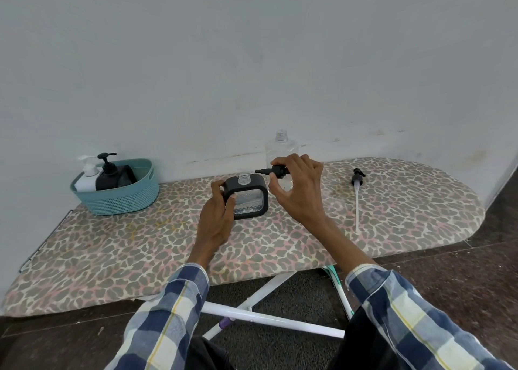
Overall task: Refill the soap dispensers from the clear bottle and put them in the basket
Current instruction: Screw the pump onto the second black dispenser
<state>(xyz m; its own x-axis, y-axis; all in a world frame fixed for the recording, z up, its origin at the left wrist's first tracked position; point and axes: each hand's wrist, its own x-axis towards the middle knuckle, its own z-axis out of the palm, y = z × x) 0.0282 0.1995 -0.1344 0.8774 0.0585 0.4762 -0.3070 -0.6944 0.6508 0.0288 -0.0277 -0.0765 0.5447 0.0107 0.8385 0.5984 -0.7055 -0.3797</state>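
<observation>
A square dispenser [249,198] with a black frame and clear sides stands on the ironing board [126,246], its neck uncapped. My left hand [217,215] grips its left side. My right hand [300,190] holds a black pump head [276,171] just right of the neck, nozzle pointing left. The clear bottle [281,148] stands uncapped behind my right hand, partly hidden. At the left, a teal basket [117,198] holds a white dispenser [87,177] and a black dispenser [108,174].
A second black pump with a long clear tube [356,198] lies on the board to the right. The wall runs directly behind the board. The board's white legs [266,317] and dark floor lie below its front edge.
</observation>
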